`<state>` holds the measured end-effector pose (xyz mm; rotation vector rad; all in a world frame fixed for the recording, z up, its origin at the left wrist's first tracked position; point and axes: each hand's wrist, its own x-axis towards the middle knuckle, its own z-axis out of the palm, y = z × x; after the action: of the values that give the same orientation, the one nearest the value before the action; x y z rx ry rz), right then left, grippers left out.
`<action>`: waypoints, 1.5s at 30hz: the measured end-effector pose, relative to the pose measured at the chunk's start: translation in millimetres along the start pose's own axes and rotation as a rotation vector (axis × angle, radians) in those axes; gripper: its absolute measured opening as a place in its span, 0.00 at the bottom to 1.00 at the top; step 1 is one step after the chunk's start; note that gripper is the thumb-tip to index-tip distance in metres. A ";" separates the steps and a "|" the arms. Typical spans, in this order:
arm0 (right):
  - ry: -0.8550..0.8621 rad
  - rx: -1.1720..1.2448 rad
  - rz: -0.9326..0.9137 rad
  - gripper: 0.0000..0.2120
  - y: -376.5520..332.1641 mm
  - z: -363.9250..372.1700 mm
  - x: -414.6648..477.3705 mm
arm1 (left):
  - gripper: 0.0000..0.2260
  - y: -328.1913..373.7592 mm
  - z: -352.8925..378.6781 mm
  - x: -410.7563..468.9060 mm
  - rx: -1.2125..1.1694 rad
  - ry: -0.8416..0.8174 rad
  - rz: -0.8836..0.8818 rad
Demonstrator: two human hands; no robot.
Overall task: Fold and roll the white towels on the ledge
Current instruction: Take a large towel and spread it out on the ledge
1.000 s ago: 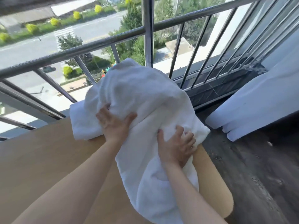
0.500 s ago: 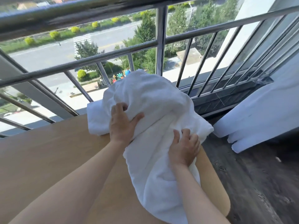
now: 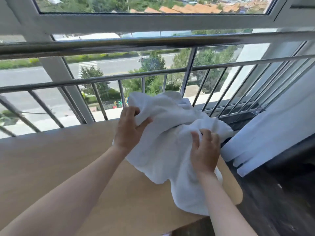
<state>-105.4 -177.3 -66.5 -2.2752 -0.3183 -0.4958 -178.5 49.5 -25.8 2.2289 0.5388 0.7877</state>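
Your left hand (image 3: 129,130) at ten o'clock and right hand (image 3: 204,150) at three clutch a crumpled white terry towel (image 3: 163,142) on the tan wooden ledge (image 3: 68,159), likely to spread it.

I am looking at an upper-floor room of a dwelling or lodging, right at its window: a white window frame (image 3: 153,21) and a steel railing (image 3: 153,43) with slanted bars stand just beyond a pale wooden ledge (image 3: 51,159). Far below them I see a road (image 3: 119,65), treetops (image 3: 153,63) and orange rooftops (image 3: 196,7), so the room sits high above the street. A pale curtain (image 3: 272,133) hangs at the right over a dark wood-look floor (image 3: 281,201), which reads as domestic.
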 end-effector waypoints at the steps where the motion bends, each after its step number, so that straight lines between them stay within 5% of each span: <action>1: -0.003 -0.020 -0.036 0.24 -13.2 -2.6 -9.6 | 0.17 -4.3 -19.6 -8.5 -0.010 0.017 0.004; 8: 0.061 -0.134 -0.222 0.17 -106.3 4.1 -72.9 | 0.18 -50.8 -149.2 -64.7 0.053 0.179 -0.002; 17: -0.107 -0.086 -0.361 0.20 -206.4 55.6 -150.6 | 0.18 -130.2 -265.8 -104.0 0.156 0.302 -0.112; 31: -0.669 0.009 -0.586 0.21 -338.0 236.7 -242.7 | 0.16 -303.7 -423.2 -159.5 0.393 0.522 -0.530; 37: -0.909 -0.219 -0.654 0.17 -332.6 295.2 -291.6 | 0.15 -374.6 -436.9 -207.1 0.413 0.425 -0.843; 45: -0.838 -0.376 -0.736 0.11 -321.8 310.0 -315.4 | 0.26 -443.0 -457.3 -229.2 0.291 0.223 -1.108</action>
<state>-429.2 244.3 -195.0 -2.5806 -1.6238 0.1078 -715.8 432.3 -176.0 1.6509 1.8552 0.3493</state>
